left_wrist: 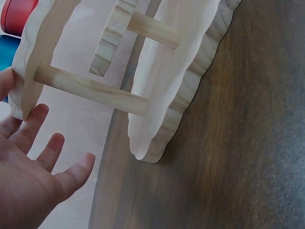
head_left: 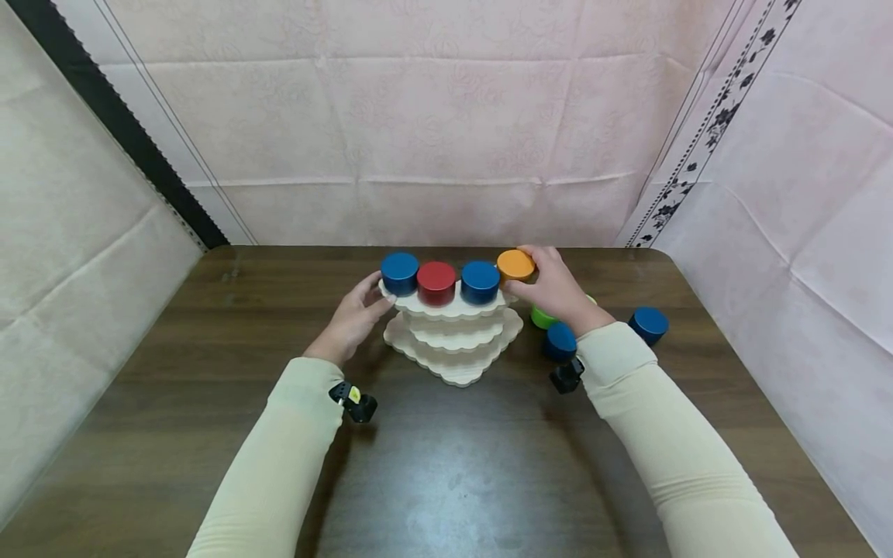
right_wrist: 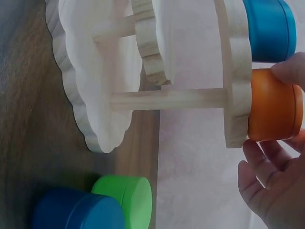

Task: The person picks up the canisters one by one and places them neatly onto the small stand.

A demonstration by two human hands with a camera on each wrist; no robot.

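Note:
A pale wooden three-tier stand [head_left: 456, 335] with scalloped edges stands on the table. On its top tier sit a blue tin [head_left: 399, 274], a red tin [head_left: 436, 284], a second blue tin [head_left: 480, 282] and, at the right end, an orange tin [head_left: 515, 265]. My right hand [head_left: 554, 288] grips the orange tin, whose base meets the tier in the right wrist view. At the opposite end, my left hand [head_left: 354, 322] holds the top tier's edge between thumb and fingers; its other fingers spread loosely below in the left wrist view.
Beside the stand on the right are a green tin [right_wrist: 136, 200] and a blue tin [right_wrist: 81, 210], partly behind my right arm in the head view. Another blue tin [head_left: 649, 325] stands farther right. A pale cloth [head_left: 446, 139] hangs behind the dark wooden table [head_left: 432, 465].

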